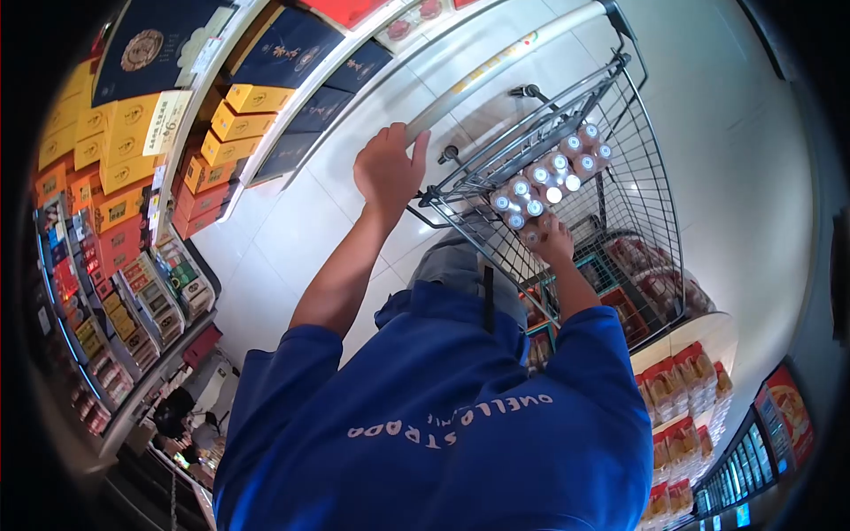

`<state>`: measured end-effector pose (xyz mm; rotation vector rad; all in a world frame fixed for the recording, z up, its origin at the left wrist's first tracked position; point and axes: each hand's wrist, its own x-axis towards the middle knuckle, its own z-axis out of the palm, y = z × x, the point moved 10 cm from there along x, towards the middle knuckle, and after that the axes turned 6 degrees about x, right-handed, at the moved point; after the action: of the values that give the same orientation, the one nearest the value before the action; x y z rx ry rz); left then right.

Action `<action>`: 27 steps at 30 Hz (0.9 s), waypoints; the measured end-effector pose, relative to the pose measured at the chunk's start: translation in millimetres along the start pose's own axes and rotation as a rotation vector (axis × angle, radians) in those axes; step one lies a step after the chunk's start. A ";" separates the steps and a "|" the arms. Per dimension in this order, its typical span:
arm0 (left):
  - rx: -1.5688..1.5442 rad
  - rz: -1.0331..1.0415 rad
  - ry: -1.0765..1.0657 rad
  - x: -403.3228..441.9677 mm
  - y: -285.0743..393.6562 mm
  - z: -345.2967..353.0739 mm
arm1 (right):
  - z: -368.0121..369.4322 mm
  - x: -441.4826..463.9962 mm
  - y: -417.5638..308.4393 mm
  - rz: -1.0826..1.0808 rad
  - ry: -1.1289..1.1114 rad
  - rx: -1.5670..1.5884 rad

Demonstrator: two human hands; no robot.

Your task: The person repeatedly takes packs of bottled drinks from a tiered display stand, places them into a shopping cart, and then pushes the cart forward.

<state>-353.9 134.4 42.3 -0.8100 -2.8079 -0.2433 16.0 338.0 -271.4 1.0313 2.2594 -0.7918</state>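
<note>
My left hand (388,168) is closed around the near end of the shopping cart's handle (482,73). My right hand (553,239) reaches into the wire basket (651,168), with its fingers round a bottle (532,235) whose lower part is hard to make out. Right beside that bottle stand several capped bottles (553,177) with brown contents and whitish caps, packed close together in rows in the cart.
Shelves of yellow boxes (128,133) and dark blue boxes (283,53) line the left. Packaged goods with red tops (682,380) stand on a display at lower right. Teal crates (591,270) show beyond my right wrist. Pale floor tiles (305,221) surround the cart.
</note>
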 end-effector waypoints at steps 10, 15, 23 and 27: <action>-0.012 0.030 0.039 6.1 11.5 0.9 | 19.8 -45.7 6.7 -0.063 0.264 0.684; 0.146 -0.007 -0.103 8.8 11.3 19.8 | -35.9 -167.8 5.7 0.080 0.197 0.652; 0.159 0.130 -0.090 23.7 36.3 27.5 | -25.1 -337.0 115.4 0.419 0.565 0.345; 0.196 0.105 -0.135 37.4 42.5 38.7 | 5.1 -357.6 128.8 0.420 0.632 0.394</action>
<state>-367.9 197.2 18.3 -0.9550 -2.8426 0.1056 322.7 231.0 -74.1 2.1057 2.2660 -0.8171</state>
